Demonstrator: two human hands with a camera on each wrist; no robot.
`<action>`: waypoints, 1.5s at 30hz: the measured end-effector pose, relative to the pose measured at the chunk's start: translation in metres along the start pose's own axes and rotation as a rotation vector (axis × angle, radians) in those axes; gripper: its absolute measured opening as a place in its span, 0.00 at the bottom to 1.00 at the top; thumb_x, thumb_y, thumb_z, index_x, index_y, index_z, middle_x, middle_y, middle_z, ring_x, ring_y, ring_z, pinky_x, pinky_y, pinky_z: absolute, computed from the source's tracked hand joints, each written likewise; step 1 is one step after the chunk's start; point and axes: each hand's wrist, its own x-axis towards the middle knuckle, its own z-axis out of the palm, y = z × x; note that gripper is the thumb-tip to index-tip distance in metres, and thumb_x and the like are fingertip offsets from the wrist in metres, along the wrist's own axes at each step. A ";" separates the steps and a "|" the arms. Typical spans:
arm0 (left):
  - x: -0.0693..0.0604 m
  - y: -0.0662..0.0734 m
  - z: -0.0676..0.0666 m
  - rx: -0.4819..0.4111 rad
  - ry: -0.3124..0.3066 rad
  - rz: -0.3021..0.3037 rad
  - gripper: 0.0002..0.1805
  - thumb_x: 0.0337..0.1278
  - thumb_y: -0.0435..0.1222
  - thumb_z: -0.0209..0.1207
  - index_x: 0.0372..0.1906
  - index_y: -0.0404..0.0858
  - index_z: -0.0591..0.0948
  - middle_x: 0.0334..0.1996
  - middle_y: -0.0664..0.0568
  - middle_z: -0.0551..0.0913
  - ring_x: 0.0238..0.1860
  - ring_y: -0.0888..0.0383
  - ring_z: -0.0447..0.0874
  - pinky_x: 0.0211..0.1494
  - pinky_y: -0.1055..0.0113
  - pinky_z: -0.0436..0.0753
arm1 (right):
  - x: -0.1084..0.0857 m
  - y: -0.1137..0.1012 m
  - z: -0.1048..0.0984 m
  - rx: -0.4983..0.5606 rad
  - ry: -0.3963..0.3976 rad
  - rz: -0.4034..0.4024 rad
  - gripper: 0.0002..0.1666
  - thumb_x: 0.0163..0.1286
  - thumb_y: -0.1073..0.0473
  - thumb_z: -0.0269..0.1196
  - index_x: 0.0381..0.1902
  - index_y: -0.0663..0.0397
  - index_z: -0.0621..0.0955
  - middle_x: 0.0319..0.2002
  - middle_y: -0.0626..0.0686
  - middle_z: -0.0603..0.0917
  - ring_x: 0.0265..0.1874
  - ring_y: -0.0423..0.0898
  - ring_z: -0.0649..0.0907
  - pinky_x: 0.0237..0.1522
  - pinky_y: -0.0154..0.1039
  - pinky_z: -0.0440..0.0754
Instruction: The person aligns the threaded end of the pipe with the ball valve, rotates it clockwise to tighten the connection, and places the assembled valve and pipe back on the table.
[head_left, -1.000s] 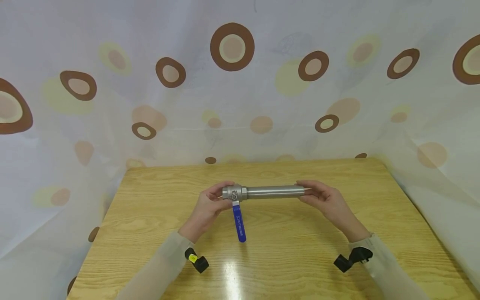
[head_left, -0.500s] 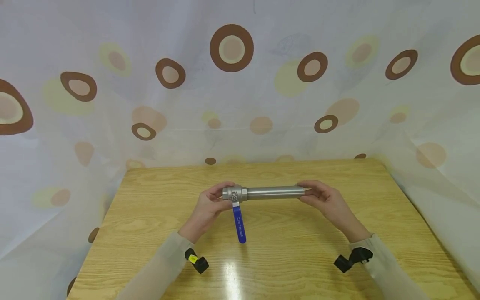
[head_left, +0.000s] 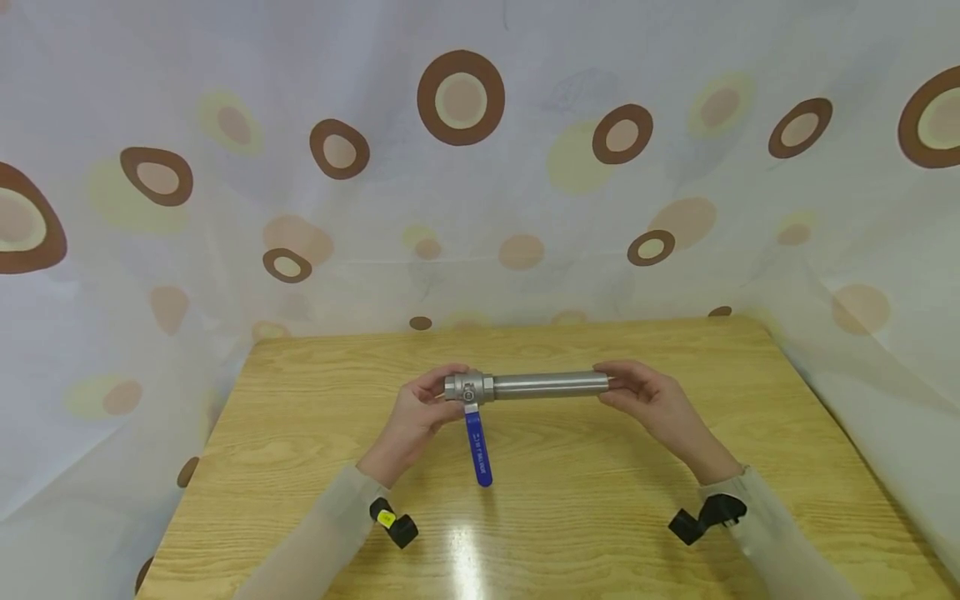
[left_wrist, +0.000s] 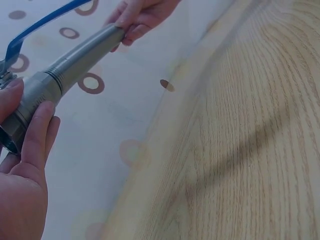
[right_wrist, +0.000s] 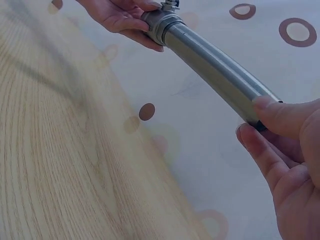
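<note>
A steel ball valve point(head_left: 468, 387) with a blue lever point(head_left: 478, 448) is joined to a long steel pipe point(head_left: 551, 384), held level above the table. My left hand point(head_left: 416, 417) grips the valve body, thumb on the near side and fingers on the far side. The pipe's free end is pinched between thumb and fingers of my right hand point(head_left: 660, 410). In the left wrist view, threads show where the pipe point(left_wrist: 85, 54) meets the valve point(left_wrist: 37, 95). The lever points toward the table's front, tilted slightly right.
Beneath the hands lies a light wooden table point(head_left: 600, 500). A white sheet point(head_left: 375, 208) with brown, pink and yellow spots hangs behind it and along both sides. Small black cameras point(head_left: 402, 530) are strapped to both wrists.
</note>
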 end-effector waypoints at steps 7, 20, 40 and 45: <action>0.000 -0.002 -0.001 -0.002 -0.003 -0.006 0.29 0.56 0.19 0.61 0.50 0.56 0.88 0.57 0.54 0.85 0.58 0.50 0.81 0.59 0.61 0.86 | 0.000 0.001 0.000 -0.077 0.011 0.049 0.25 0.76 0.60 0.64 0.68 0.59 0.78 0.56 0.61 0.84 0.48 0.34 0.85 0.49 0.35 0.87; 0.001 -0.002 -0.001 -0.001 0.005 -0.020 0.28 0.58 0.19 0.60 0.51 0.55 0.88 0.57 0.53 0.85 0.58 0.51 0.81 0.59 0.61 0.85 | 0.002 0.004 -0.001 -0.080 0.018 0.015 0.24 0.77 0.61 0.64 0.68 0.59 0.79 0.55 0.57 0.85 0.48 0.34 0.85 0.49 0.30 0.86; 0.001 -0.001 0.002 -0.016 0.011 -0.021 0.28 0.59 0.19 0.59 0.52 0.54 0.87 0.59 0.53 0.84 0.60 0.50 0.79 0.59 0.61 0.85 | 0.000 0.004 -0.002 0.002 0.002 -0.022 0.25 0.75 0.66 0.64 0.68 0.63 0.77 0.54 0.48 0.85 0.48 0.37 0.86 0.49 0.31 0.86; 0.001 -0.002 0.002 -0.023 0.006 -0.021 0.28 0.59 0.18 0.59 0.52 0.54 0.87 0.58 0.53 0.85 0.60 0.50 0.79 0.58 0.61 0.86 | 0.000 0.004 -0.002 -0.031 0.011 -0.023 0.24 0.75 0.64 0.64 0.67 0.64 0.79 0.52 0.48 0.85 0.47 0.37 0.86 0.48 0.33 0.87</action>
